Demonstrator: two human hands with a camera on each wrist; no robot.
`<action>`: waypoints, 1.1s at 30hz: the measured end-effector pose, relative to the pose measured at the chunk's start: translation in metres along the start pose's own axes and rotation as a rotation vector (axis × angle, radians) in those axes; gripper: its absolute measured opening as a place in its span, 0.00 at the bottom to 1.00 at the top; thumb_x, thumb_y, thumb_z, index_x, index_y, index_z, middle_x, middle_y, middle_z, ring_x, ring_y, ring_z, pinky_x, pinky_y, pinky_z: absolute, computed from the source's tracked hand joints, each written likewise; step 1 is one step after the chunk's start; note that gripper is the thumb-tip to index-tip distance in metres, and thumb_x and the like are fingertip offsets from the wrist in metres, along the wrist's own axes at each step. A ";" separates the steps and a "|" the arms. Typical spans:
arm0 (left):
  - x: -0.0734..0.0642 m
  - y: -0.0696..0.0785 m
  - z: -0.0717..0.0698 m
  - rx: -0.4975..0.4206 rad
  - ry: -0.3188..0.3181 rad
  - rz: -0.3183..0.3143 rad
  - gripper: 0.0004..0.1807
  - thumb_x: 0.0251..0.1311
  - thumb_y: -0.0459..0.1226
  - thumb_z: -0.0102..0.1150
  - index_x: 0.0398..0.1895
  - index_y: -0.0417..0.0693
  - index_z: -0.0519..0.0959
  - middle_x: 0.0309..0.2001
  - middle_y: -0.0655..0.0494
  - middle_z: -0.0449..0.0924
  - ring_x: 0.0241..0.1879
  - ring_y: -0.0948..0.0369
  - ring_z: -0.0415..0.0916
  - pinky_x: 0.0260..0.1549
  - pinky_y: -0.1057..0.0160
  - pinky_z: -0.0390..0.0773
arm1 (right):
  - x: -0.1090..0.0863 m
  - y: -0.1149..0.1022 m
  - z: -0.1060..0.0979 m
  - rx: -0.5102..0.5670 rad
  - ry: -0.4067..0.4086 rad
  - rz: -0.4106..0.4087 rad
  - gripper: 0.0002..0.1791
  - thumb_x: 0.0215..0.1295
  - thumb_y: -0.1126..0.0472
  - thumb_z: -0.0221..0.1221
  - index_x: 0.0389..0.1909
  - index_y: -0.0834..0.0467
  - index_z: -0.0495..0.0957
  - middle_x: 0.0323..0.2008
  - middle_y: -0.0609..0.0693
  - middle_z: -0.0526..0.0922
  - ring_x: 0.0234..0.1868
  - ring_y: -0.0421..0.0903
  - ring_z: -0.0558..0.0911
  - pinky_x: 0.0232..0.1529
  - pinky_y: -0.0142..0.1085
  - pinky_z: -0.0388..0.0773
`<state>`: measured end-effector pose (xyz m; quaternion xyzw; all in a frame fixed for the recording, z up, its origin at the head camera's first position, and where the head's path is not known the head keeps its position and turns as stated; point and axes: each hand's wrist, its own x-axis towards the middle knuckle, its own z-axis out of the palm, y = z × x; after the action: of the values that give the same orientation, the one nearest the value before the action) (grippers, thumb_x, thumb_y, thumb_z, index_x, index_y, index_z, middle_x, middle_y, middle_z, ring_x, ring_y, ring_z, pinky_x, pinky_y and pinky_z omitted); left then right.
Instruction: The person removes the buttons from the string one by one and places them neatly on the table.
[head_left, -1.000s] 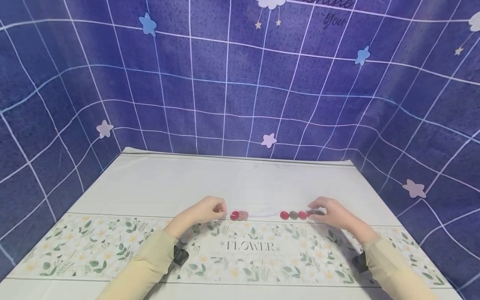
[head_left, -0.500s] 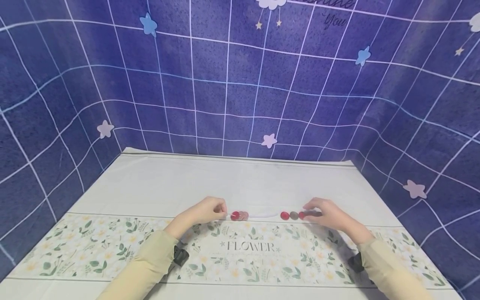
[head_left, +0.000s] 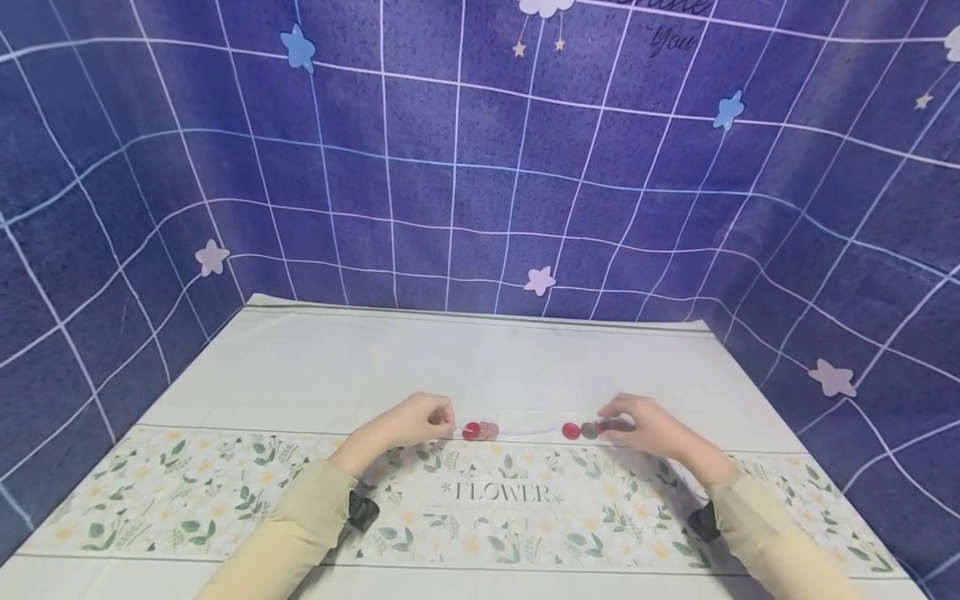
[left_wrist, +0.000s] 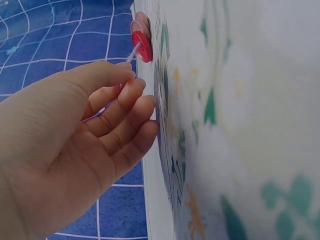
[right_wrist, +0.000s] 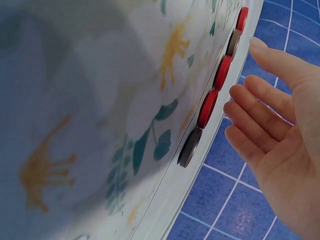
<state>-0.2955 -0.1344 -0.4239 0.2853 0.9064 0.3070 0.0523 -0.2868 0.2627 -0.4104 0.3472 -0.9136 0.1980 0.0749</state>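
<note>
My left hand (head_left: 422, 418) pinches the end of a pale cord (left_wrist: 133, 52) between thumb and forefinger. That cord comes out of a red button (left_wrist: 142, 46), and pinkish buttons (left_wrist: 140, 22) lie against it on the far side. To the right, buttons lie in a row on the cloth: a red one (right_wrist: 242, 19), a brownish-grey one (right_wrist: 233, 43), two more red ones, and a dark grey button (right_wrist: 190, 147) at the end. My right hand (head_left: 647, 423) hovers at this row, fingers loosely bent and holding nothing, its fingertips close by the grey button in the head view.
A white tablecloth (head_left: 360, 358) covers the table, with a flower-printed band reading FLOWER. More of the pale cord (head_left: 528, 432) runs along the cloth between the two button groups. A blue gridded curtain (head_left: 420, 200) with stars encloses the back and sides.
My right hand has moved left along the button row, covering the red button that showed before. My left hand stays in place, pinching the cord.
</note>
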 end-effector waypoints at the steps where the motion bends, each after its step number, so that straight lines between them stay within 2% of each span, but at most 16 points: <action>1: 0.000 0.000 0.000 0.000 0.000 -0.002 0.03 0.57 0.37 0.59 0.27 0.53 0.75 0.22 0.64 0.73 0.24 0.66 0.69 0.31 0.66 0.72 | 0.001 -0.001 0.000 0.003 -0.001 -0.002 0.17 0.54 0.60 0.65 0.43 0.64 0.79 0.39 0.53 0.83 0.43 0.51 0.81 0.48 0.47 0.76; 9: 0.000 -0.001 0.001 -0.002 -0.003 0.006 0.03 0.57 0.36 0.59 0.28 0.52 0.75 0.22 0.64 0.74 0.24 0.66 0.69 0.30 0.67 0.72 | 0.006 -0.005 0.002 0.011 -0.017 0.008 0.16 0.55 0.59 0.64 0.44 0.63 0.79 0.40 0.53 0.83 0.44 0.51 0.81 0.50 0.47 0.75; 24: -0.001 0.001 -0.001 -0.007 -0.005 0.035 0.03 0.58 0.36 0.58 0.28 0.51 0.75 0.22 0.64 0.73 0.23 0.66 0.68 0.30 0.68 0.72 | 0.015 -0.009 0.006 0.018 -0.001 -0.025 0.18 0.54 0.57 0.65 0.43 0.63 0.80 0.39 0.52 0.83 0.44 0.50 0.81 0.49 0.46 0.75; 33: 0.000 0.000 0.000 -0.007 -0.008 0.011 0.03 0.58 0.36 0.59 0.28 0.52 0.76 0.22 0.63 0.73 0.24 0.67 0.69 0.30 0.68 0.72 | 0.022 -0.013 0.009 0.020 -0.013 -0.036 0.17 0.55 0.59 0.64 0.43 0.63 0.80 0.40 0.52 0.83 0.44 0.50 0.81 0.49 0.45 0.76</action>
<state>-0.2954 -0.1347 -0.4240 0.2911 0.9036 0.3094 0.0554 -0.2943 0.2371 -0.4086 0.3654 -0.9057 0.2034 0.0690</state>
